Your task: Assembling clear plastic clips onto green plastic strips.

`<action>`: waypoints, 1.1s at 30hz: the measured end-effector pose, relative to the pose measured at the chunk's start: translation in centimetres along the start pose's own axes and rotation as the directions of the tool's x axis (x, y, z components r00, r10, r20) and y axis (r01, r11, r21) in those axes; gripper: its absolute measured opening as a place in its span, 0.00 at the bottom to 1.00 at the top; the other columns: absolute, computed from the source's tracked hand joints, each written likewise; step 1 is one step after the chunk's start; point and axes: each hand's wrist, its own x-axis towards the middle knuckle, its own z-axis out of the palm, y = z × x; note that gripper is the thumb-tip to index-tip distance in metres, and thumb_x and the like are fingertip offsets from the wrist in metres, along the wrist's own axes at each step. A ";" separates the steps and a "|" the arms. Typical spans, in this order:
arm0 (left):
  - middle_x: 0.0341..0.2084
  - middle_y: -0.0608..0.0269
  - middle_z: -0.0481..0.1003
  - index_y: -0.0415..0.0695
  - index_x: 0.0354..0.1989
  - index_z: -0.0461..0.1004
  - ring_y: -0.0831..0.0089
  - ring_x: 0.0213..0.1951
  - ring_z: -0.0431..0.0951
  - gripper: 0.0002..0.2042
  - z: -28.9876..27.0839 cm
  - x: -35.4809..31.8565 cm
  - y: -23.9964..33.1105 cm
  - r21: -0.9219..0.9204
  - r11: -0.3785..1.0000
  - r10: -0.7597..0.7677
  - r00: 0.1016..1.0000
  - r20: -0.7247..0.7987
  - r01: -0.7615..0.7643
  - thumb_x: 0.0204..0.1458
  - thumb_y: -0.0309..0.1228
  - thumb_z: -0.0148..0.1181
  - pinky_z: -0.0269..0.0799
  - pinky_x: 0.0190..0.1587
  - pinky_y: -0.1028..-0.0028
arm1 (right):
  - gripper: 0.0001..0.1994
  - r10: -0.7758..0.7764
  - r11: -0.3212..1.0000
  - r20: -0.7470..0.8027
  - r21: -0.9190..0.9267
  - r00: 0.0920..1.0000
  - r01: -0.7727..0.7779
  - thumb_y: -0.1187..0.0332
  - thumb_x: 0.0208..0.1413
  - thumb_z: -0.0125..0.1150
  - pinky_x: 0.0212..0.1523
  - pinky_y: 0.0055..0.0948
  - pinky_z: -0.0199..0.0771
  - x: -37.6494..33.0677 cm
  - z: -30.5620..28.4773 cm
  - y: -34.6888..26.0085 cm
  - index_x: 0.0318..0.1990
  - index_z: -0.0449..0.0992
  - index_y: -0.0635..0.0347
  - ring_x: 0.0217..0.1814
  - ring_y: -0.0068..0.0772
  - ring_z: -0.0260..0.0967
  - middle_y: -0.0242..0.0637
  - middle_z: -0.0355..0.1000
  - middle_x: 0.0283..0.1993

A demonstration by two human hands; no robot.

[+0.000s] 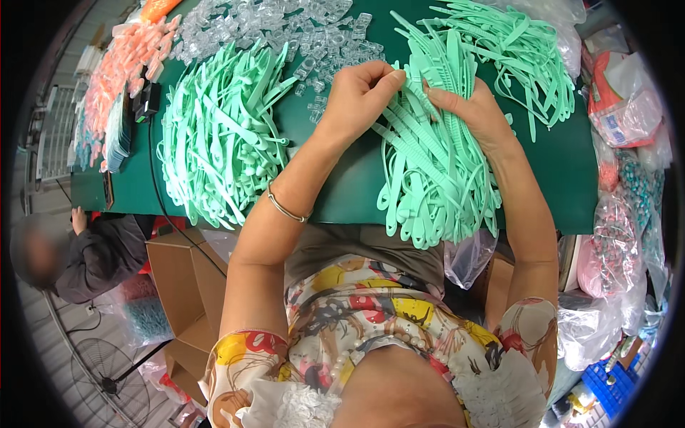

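Observation:
A thick bunch of mint-green ridged straps (442, 153) lies before me on the green table, its looped ends hanging over the near edge. My right hand (477, 114) is closed around the upper right side of this bunch, thumb on top and the other fingers mostly hidden. At the bunch's upper left edge my left hand (362, 96) pinches a mint-green strap between thumb and forefinger; its end is largely covered by the fingertips. Left of my left arm sits a second heap of mint-green straps (225, 135). Small clear plastic buckles (285, 32) are scattered beyond my left hand.
More mint-green straps (514, 57) lie at the far right of the table (335, 192). Orange pieces (132, 57) and a black device (146, 103) with a cable stand at left. An open cardboard box (178, 278) and another person (107, 250) are below left. Filled plastic bags (621, 100) line the right.

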 end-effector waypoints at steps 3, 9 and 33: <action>0.16 0.71 0.69 0.37 0.25 0.74 0.85 0.22 0.64 0.11 -0.1 0.5 -0.4 0.172 0.984 0.052 0.998 -0.025 -0.047 0.52 0.33 0.55 0.59 0.25 0.83 | 0.13 0.008 0.999 0.048 0.047 0.999 -0.010 0.69 0.45 0.61 0.28 0.21 0.65 0.2 -0.5 -0.1 0.37 0.70 0.65 0.24 0.21 0.64 0.33 0.69 0.29; 0.16 0.69 0.70 0.37 0.27 0.74 0.84 0.20 0.65 0.09 -0.6 1.0 -0.5 0.379 0.919 0.170 0.977 -0.127 -0.111 0.50 0.31 0.57 0.61 0.23 0.80 | 0.12 0.047 0.991 0.004 0.122 0.999 -0.047 0.70 0.44 0.62 0.32 0.22 0.68 0.0 -0.2 -0.4 0.36 0.72 0.64 0.27 0.22 0.68 0.34 0.70 0.26; 0.30 0.63 0.73 0.46 0.32 0.77 0.61 0.35 0.73 0.09 -0.8 0.9 -1.2 0.848 0.443 0.491 0.870 0.044 -0.292 0.39 0.27 0.61 0.68 0.37 0.66 | 0.14 0.022 1.000 -0.010 0.020 1.000 -0.021 0.70 0.43 0.65 0.31 0.22 0.68 0.1 -0.2 -0.1 0.37 0.71 0.64 0.26 0.21 0.66 0.33 0.70 0.29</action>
